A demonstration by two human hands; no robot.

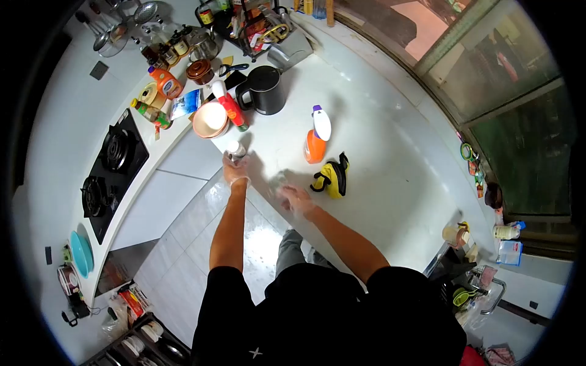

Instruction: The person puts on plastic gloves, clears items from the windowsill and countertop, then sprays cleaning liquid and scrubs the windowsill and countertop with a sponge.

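Note:
My left hand, in a thin clear plastic glove, is closed around a small clear bottle with a white cap at the counter's front edge. My right hand, also in a clear glove, hovers over the counter edge; its fingers are blurred and I cannot make out whether anything is in them. Right of it lies a crumpled yellow cloth with black edging. Behind the cloth stands an orange spray bottle with a white and purple head.
A black electric kettle, a red bottle with a white top and a pinkish bowl stand at the back left. Further left is a gas stove. A windowed wall borders the white counter on the right.

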